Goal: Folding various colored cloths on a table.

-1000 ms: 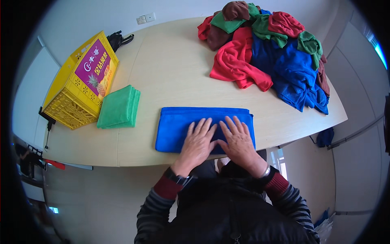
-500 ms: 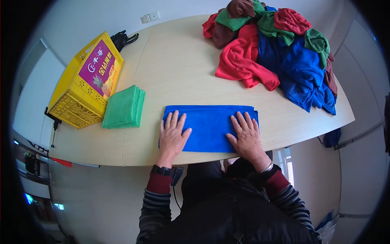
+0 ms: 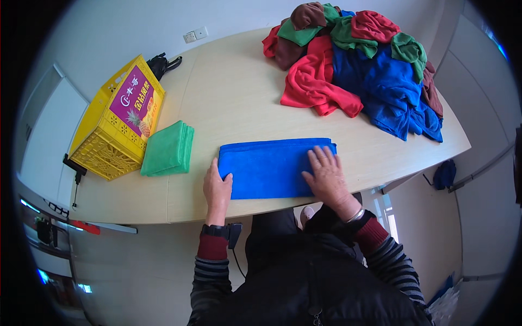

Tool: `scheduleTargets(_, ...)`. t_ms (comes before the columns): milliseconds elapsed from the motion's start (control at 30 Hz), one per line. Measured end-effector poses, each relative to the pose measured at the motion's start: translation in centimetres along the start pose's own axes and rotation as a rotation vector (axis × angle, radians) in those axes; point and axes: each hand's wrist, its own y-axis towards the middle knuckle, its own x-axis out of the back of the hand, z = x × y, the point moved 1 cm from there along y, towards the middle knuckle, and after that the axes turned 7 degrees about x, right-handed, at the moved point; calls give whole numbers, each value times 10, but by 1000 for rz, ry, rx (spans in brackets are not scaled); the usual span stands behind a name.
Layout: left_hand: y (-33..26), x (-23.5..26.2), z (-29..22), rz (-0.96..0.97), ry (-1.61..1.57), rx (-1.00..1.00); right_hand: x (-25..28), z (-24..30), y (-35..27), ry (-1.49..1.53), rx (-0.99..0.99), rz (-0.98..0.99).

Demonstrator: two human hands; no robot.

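Observation:
A folded blue towel (image 3: 266, 169) lies flat as a wide rectangle near the table's front edge, its layers showing along the far side. My left hand (image 3: 217, 187) is at its left end, thumb on top and fingers around the edge, with some fingertips hidden. On the right part of the towel, my right hand (image 3: 327, 175) rests palm down with its fingers stretched out. A neat stack of folded green towels (image 3: 167, 149) sits to the left, apart from my hands.
A yellow plastic crate (image 3: 109, 155) with a purple label stands at the left, beside the green stack. Behind it is a black bag (image 3: 162, 66). A loose heap of red, blue, green and brown cloths (image 3: 375, 81) covers the far right of the table (image 3: 228, 98).
My left hand has slid from the towel's top to its left edge, and its fingers have curled round it. My right hand stays on top, its fingers closer together.

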Motion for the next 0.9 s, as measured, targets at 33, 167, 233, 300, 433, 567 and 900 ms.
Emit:
scheduleTargets(33, 1, -1, -3, -50, -72, 36, -1, 12, -1, 44, 85, -15)
scheduleTargets(167, 12, -2, -16, 159, 68, 189, -12, 42, 8, 108, 180, -38)
scheduleTargets(233, 17, -2, 6, 235, -93, 205, -17, 49, 11, 132, 200, -44)
scheduleTargets(300, 21, -2, 21, 390, -444, 240, -21, 50, 16, 87, 247, -24)
scheduleTargets(433, 15, 9, -3, 571, -859, 331, -24, 35, 16, 55, 255, 15)
scheduleTargets(567, 11, 22, 5, 662, -1113, 464, -21, 39, 15, 64, 294, 32)
scheduleTargets(900, -17, 46, 7, 663, -1416, 576, -18, 49, 20, 78, 322, 45)
